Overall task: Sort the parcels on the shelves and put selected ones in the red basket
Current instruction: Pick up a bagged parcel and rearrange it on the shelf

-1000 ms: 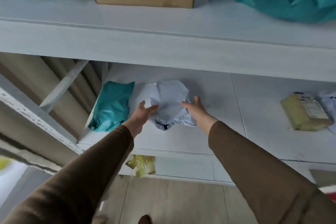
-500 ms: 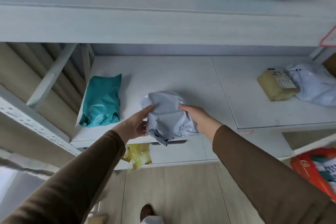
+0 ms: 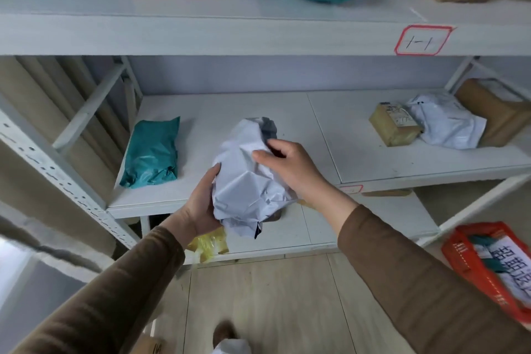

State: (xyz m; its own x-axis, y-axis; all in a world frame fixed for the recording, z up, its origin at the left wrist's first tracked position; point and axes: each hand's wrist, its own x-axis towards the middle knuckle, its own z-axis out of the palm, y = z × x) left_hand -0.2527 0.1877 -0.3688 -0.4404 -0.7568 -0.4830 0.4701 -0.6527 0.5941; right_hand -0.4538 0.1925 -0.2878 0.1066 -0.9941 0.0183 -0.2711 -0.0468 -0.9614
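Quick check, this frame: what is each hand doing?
Left hand: holding the white parcel from below.
Right hand: gripping the same white parcel near its top.

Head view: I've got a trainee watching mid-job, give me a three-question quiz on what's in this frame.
1. True or false: the white parcel lies flat on the middle shelf, untouched.
2. Which parcel lies at the left end of the middle shelf? A) a teal bag B) a cardboard box C) a yellow bag
3. Fill in: the red basket sits on the person's ____ side, low by the floor.

Key
1. False: the left hand holds it from below and the right hand grips its top.
2. A, the teal bag.
3. Right.
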